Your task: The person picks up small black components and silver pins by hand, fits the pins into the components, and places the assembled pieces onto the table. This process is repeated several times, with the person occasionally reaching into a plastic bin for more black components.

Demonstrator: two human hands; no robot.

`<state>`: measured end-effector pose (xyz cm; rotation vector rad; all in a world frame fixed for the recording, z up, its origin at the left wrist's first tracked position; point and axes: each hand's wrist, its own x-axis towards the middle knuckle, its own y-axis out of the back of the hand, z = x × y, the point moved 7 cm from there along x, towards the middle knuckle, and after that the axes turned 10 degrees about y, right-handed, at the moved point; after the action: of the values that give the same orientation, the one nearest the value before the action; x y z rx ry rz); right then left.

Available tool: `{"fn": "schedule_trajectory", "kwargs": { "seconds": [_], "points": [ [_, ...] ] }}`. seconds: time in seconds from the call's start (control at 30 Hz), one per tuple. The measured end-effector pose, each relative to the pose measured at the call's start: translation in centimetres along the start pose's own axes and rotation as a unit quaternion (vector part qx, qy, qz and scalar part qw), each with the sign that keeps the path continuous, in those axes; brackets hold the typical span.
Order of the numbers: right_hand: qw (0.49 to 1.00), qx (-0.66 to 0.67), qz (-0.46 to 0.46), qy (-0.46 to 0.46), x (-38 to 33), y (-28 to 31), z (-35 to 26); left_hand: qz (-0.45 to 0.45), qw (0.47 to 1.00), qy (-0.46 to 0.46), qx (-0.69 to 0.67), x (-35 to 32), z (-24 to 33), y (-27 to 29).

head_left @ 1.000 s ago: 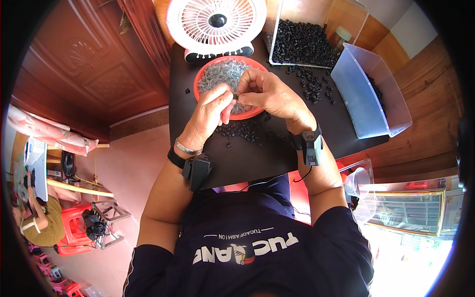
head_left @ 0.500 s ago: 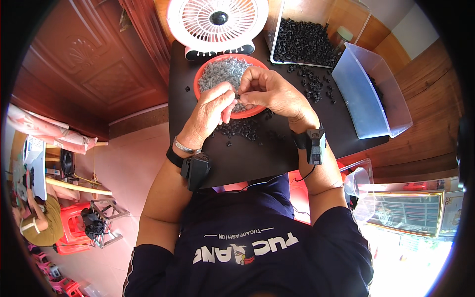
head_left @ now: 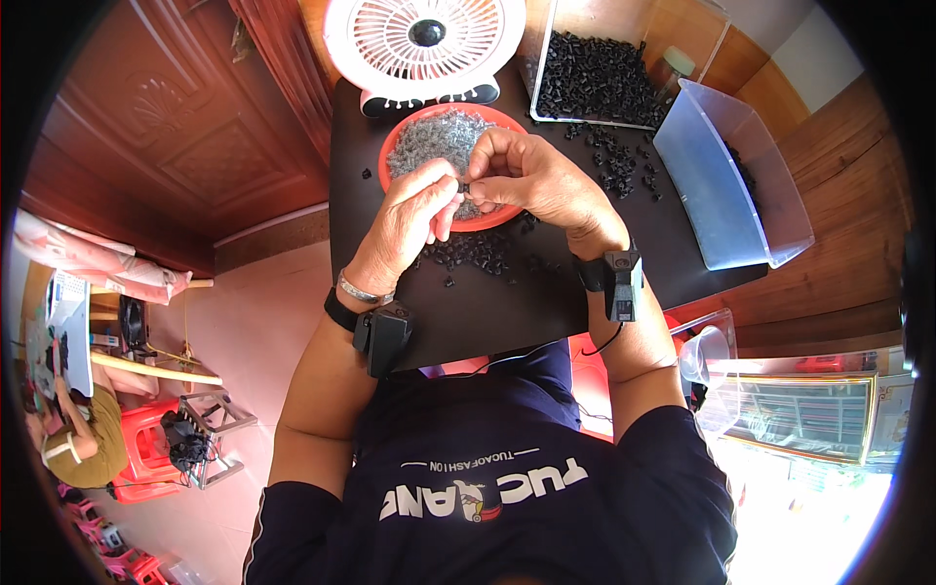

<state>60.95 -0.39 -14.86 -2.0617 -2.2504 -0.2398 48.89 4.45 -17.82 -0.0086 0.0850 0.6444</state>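
Observation:
My left hand (head_left: 417, 214) and my right hand (head_left: 531, 180) meet over a round red basin (head_left: 387, 156). Between their fingertips is a small black plastic part (head_left: 464, 188), pinched from both sides; its details are too small to tell. The basin holds a heap of small clear-grey pieces (head_left: 439, 136). Loose black parts (head_left: 470, 253) lie on the dark tabletop just below the basin, near my left wrist. More scattered black parts (head_left: 616, 166) lie to the right of my right hand.
A white fan (head_left: 426, 58) stands behind the basin. At the back right a clear bin (head_left: 542, 88) of black parts lies beside a lidded jar (head_left: 673, 66). A translucent blue bin (head_left: 717, 195) sits at the table's right edge. Far left, another person (head_left: 93, 439) sits at a table.
Both hands stay over the basin with the black part between their fingertips. The fingers have shifted only slightly, and the view has moved a little.

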Motion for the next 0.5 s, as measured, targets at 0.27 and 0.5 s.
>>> {"fn": "schedule_trajectory", "kwargs": {
  "seconds": [0.27,0.5],
  "points": [
    [1.0,-0.002,-0.008,-0.005,-0.09,0.13,0.01,-0.007,1.0,-0.001,0.024,0.15,0.03,-0.17],
    [1.0,-0.015,-0.014,-0.012,-0.04,0.16,0.18,-0.018,1.0,-0.005,0.022,0.06,0.08,-0.21]
  ]
}}
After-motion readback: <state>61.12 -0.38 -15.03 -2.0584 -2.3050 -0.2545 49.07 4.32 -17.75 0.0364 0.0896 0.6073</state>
